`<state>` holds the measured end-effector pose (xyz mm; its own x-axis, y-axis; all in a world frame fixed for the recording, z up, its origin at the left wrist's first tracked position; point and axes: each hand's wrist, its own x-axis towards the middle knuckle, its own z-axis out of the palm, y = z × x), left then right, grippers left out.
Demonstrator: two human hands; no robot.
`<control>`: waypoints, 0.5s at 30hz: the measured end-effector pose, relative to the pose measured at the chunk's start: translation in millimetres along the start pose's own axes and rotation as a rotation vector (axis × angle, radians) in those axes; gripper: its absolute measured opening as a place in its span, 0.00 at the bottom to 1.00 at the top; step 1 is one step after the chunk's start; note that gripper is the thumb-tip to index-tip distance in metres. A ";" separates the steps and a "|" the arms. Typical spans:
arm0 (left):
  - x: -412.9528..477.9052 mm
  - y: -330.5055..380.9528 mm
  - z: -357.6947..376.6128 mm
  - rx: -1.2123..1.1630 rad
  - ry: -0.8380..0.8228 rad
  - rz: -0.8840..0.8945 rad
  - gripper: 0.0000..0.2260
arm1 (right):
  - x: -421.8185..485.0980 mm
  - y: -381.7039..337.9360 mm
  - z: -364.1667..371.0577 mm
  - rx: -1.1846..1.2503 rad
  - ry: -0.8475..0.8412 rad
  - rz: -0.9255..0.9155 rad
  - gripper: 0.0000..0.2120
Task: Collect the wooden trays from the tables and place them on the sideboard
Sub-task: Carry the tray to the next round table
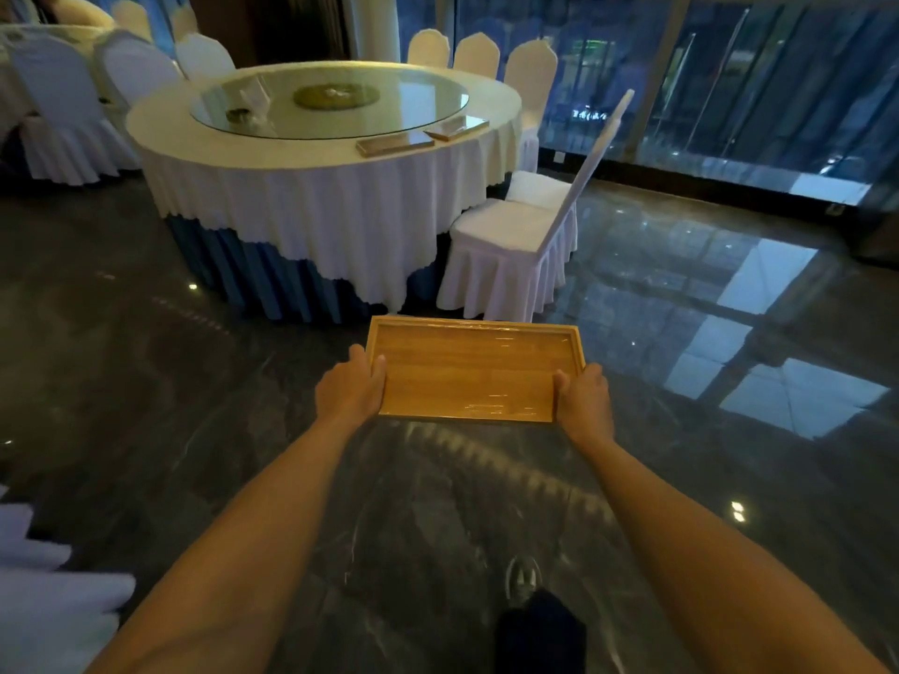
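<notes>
I hold a rectangular wooden tray level in front of me above the dark floor. My left hand grips its left edge, thumb over the rim. Gripping the right edge is my right hand. Two more wooden trays lie on the round table ahead: one near the front edge, another just right of it, beside the glass turntable. No sideboard is in view.
The round table with a white cloth and blue skirt stands ahead. A white-covered chair sits pulled out at its right; more chairs ring it. Glass walls run along the right. White cloth shows at lower left. My shoe is on the glossy floor.
</notes>
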<state>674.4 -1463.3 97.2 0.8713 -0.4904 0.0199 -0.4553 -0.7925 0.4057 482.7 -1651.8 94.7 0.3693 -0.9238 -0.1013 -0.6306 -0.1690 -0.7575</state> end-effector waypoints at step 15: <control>360.5 112.5 24.4 0.045 0.126 -0.195 0.16 | 395.8 -149.6 89.5 0.042 -0.164 -0.184 0.17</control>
<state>932.8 -1738.1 127.8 0.9583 -0.2792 0.0606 -0.2813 -0.8848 0.3715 784.3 -1961.5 110.2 0.5834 -0.8100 -0.0598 -0.5150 -0.3119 -0.7984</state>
